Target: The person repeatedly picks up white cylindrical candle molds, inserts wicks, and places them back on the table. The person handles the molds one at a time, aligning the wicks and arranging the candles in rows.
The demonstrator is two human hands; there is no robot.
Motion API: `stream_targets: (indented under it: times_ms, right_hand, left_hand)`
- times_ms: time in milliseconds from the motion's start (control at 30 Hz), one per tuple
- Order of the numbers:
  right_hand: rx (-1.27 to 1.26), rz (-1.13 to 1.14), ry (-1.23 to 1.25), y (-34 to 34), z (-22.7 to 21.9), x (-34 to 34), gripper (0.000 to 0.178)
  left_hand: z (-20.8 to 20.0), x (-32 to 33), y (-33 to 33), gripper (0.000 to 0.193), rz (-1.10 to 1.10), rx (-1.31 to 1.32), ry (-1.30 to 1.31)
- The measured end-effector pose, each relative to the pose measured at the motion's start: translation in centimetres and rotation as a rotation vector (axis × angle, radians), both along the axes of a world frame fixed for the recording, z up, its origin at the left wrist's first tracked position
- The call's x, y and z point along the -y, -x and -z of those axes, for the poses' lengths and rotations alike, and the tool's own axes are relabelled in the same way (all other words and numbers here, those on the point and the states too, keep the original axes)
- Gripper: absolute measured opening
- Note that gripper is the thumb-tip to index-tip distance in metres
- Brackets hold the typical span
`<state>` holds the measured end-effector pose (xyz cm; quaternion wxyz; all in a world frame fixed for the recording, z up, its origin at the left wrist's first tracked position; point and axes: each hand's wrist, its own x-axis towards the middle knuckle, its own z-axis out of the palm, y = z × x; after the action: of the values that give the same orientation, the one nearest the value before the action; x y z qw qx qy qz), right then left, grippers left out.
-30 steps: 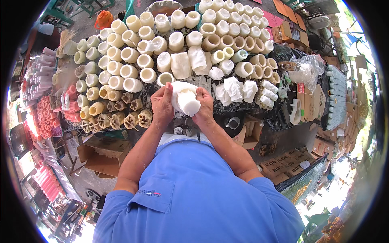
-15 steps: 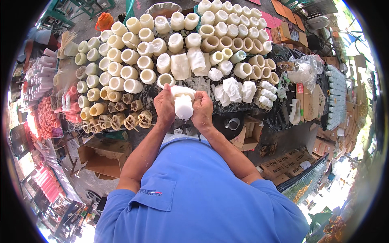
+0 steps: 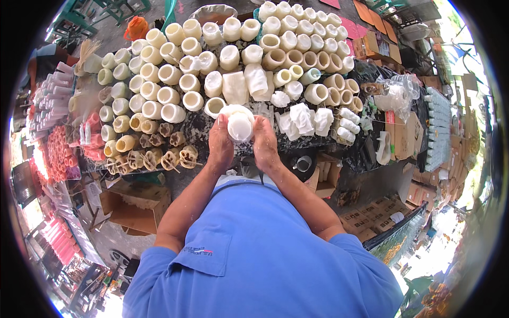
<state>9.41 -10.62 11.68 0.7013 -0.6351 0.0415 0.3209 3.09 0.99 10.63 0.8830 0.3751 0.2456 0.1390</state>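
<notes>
Since the earlier frame the white candle (image 3: 239,125) has turned so one round end faces the camera. The left hand (image 3: 220,142) and right hand (image 3: 264,142) clamp it from either side, fingers closed on its smooth waxy wall, above the near edge of the bench (image 3: 212,132). Cream cylinders (image 3: 159,79) crowd the bench, too many to count.

Outdoor daylight; dark table (image 3: 212,127); grey concrete floor (image 3: 101,233); cardboard boxes (image 3: 132,209) underneath; green chairs (image 3: 74,21) behind.
</notes>
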Motion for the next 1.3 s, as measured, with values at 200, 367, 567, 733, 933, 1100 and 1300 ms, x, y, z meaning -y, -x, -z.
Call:
stream_targets:
  times_ms: [200,367,567,733,933,1100,1300]
  right_hand:
    - [-0.158,0.035,-0.311,1.5,-1.8,-1.4,0.055]
    - [-0.048,0.133,-0.131,1.7,0.4,-2.2,0.031]
    - [0.125,0.150,0.191,1.4,3.2,-2.4,0.025]
    - [0.223,0.189,0.325,0.3,3.2,-2.3,0.021]
    - [0.383,0.047,0.354,0.4,1.3,-1.7,0.020]
    - [-0.211,0.247,-0.297,0.2,0.2,-2.9,0.036]
    - [-0.012,0.284,-0.486,-1.8,0.4,-2.5,0.050]
  left_hand:
    - [-0.1,0.1,-1.2,0.061,-0.215,-0.126,-0.248]
    - [0.5,-0.1,-1.6,0.060,-0.263,-0.208,-0.321]
    - [2.3,-0.6,-1.5,0.058,-0.326,-0.179,-0.042]
    - [2.6,-1.2,-1.9,0.058,-0.313,-0.291,0.227]
    - [2.8,-1.2,-2.4,0.051,-0.378,-0.228,0.243]
    - [2.5,-0.5,-3.7,0.049,-0.341,-0.141,-0.084]
    - [-0.5,1.2,-4.4,0.047,-0.216,0.144,0.131]
